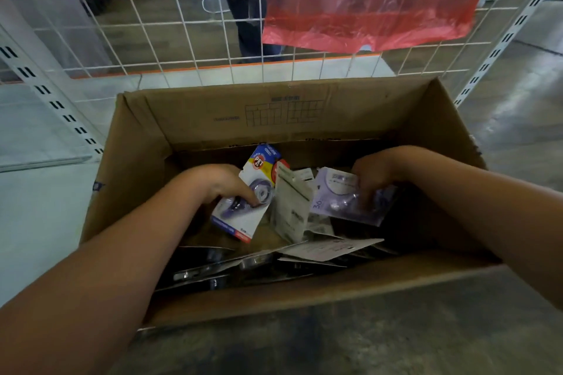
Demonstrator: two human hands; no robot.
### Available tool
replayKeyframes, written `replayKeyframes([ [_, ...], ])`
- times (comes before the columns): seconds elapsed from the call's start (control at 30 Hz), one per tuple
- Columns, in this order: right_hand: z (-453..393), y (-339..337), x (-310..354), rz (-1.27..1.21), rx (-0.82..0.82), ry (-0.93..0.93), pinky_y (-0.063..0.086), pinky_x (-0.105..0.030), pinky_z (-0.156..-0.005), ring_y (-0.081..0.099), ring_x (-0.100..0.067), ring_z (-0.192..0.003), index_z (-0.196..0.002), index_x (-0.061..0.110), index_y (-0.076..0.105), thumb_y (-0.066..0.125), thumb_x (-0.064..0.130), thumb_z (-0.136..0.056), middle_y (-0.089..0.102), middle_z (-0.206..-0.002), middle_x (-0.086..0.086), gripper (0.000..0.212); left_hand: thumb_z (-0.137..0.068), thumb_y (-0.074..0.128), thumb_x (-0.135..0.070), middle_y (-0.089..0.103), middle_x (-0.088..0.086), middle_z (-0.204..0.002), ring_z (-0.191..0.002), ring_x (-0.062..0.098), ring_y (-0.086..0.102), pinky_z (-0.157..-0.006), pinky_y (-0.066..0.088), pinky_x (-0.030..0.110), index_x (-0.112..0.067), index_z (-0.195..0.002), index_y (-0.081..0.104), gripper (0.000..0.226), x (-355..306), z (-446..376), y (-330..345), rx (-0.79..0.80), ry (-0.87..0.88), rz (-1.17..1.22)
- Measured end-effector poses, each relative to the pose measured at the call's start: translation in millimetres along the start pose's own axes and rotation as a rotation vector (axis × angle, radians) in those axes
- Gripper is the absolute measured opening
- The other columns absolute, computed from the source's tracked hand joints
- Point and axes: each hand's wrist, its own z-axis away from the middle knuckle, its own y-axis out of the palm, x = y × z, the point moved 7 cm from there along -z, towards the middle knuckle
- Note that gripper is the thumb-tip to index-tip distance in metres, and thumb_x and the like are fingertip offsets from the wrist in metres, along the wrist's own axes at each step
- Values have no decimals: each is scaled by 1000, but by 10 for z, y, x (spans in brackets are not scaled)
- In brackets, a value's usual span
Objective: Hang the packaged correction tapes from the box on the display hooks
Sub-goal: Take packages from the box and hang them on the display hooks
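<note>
Inside the box (146,143), my left hand (224,184) grips one packaged correction tape (243,207), long axis tilted up-right; my right hand (370,176) pinches another pack (332,192); the wire grid (182,39) stands beyond the far wall.

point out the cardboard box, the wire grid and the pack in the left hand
cardboard box (286,113): head view, inner far wall
wire grid (170,39): head view, white wires
pack (243,216): head view, card front

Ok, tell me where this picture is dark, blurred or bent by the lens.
Head view: the bottom of the box is in deep shadow, darkest under the right hand; the packs there look soft and their small print is unreadable; the wide lens bows the wire grid and stretches both forearms at the frame edges.
</note>
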Motion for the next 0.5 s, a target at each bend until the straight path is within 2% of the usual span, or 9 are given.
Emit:
replayKeyframes([
  [0.1,88,-118,-2,-144,-12,-44,50,-29,-74,63,-18,-75,-82,14,68,78,17,-73,69,-76,-1,14,-78,75,-15,70,9,-105,-102,28,65,-98,48,45,-11,-103,65,27,-60,64,-60,72,-8,-49],
  [0.17,130,-181,-13,-294,-30,-78,52,-28,-74,66,-19,-77,-87,12,70,78,14,-74,71,-78,-3,16,-81,72,-14,71,11,-106,-102,28,66,-97,49,44,-10,-106,65,27,-82,98,-89,118,-2,-55],
  [0.23,152,-210,-1,-458,-33,-122,54,-25,-70,67,-20,-78,-100,5,68,74,5,-77,72,-91,-9,25,-84,68,-13,71,12,-107,-102,29,66,-95,50,43,-9,-110,64,26,-95,128,-111,164,4,-50],
  [0.3,138,-214,-5,-605,-29,-160,55,-27,-75,68,-25,-87,-109,-2,64,70,-4,-78,69,-106,-17,32,-86,66,-11,71,12,-105,-98,28,68,-90,53,39,-9,-108,64,22,-107,164,-121,199,7,-49],
  [0.37,128,-209,0,-675,-26,-191,55,-32,-82,67,-30,-98,-113,-4,62,67,-6,-78,68,-111,-18,35,-86,65,-12,73,9,-100,-91,24,70,-84,55,34,-10,-103,65,17,-123,205,-121,225,12,-76],
  [0.5,227,-256,52,-763,-44,-289,56,-24,-76,68,-21,-95,-108,5,64,66,-5,-80,71,-104,-7,30,-84,68,-19,71,9,-107,-100,24,68,-94,51,36,-9,-110,65,27,-183,354,-159,247,38,-125],
])
